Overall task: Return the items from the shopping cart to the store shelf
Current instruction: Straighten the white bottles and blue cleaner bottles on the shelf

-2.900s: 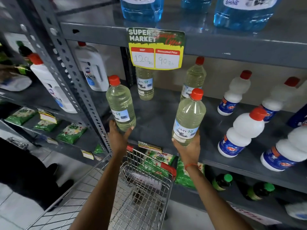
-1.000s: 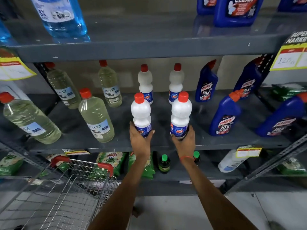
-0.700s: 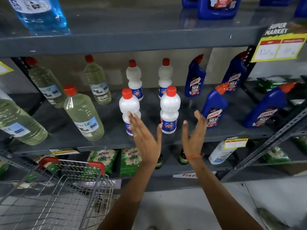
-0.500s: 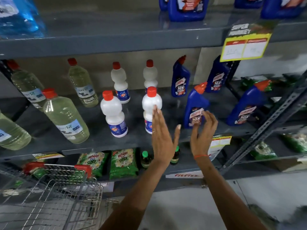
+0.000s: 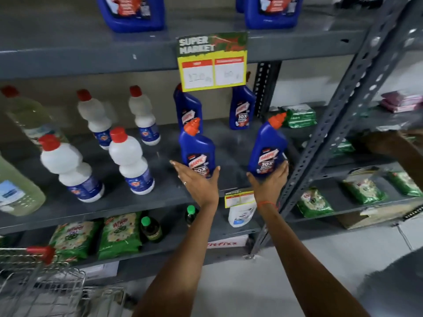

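A: What are the fingers doing?

B: The fingers of the left hand (image 5: 199,184) are spread wide and lie against the lower front of the left blue bottle (image 5: 197,150). The thumb is on one side of it and the other fingers point away to the left. I cannot tell if this is a real grip or only a touch. The fingers of the right hand (image 5: 270,183) curl under the base of the right blue bottle (image 5: 268,150) and hold it. This bottle leans to the right.

A: Where are the 2 bottles, if we take the yellow price sign (image 5: 212,62) as landmark?

B: Both are below the sign, on the front part of the grey shelf (image 5: 164,193). One is under its left edge and the other a little past its right edge. The left one stands upright on the shelf. If the base of the right one still touches the shelf, I cannot tell. Behind them, just under the sign, 2 more blue bottles (image 5: 242,108) stand upright at the back.

A: And further from the sign?

B: To the left of the sign, on the same shelf, 4 white bottles (image 5: 130,163) with red caps stand in 2 rows. Far below the sign and to the left, the shopping cart (image 5: 45,287) with a red handle shows in the corner. It is blurred, so I cannot tell what is inside. On the lower shelf, also left of the sign, green packets (image 5: 119,236) lie beside small dark bottles (image 5: 150,229) with green caps.
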### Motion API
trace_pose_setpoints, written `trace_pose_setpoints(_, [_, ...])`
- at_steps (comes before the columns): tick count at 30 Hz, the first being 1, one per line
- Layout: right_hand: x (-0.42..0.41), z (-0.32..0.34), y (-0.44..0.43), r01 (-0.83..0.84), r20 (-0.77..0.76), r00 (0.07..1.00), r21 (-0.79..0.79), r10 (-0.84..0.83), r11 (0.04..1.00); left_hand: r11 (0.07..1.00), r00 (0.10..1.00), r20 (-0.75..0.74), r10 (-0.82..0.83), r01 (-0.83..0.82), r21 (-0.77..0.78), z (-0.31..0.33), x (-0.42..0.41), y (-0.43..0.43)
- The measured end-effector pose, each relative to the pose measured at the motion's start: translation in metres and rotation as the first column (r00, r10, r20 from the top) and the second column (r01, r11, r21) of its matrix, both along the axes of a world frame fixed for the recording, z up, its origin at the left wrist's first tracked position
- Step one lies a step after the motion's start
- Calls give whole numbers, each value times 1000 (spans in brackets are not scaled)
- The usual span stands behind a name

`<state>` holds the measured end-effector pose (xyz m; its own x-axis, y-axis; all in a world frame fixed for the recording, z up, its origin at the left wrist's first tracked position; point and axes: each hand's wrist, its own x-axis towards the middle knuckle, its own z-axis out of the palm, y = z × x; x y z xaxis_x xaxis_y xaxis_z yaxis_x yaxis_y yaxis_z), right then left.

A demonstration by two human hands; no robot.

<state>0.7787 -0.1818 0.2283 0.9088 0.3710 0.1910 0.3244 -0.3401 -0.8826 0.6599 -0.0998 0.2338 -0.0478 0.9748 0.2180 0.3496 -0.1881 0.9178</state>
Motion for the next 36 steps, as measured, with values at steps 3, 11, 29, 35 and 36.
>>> trace_pose_setpoints(3, [17, -4, 2, -14, -49, 999, -3, 14, 1000, 996, 996, 47, 75, -73, -49, -1, 14, 2])
trace_pose_setpoints(11, [33, -13, 8, -54, -52, 997, 16, 55, 998, 983, 979, 93, 180, -175, -54, -8, 28, 8])
trace_pose_setpoints(29, [33, -18, 14, -27, -72, 997, 39, 29, 999, 977, 977, -49, 207, -209, -44, -7, 22, 8])
trace_pose_setpoints(35, [34, -22, 15, -20, -84, 996, 26, 22, 999, 980, 980, -50, 192, -194, -45, -5, 20, 4])
trace_pose_setpoints(36, [35, -22, 14, -19, -90, 996, 25, 21, 1000, 981, 982, -51, 184, -186, -50, -3, 19, 3])
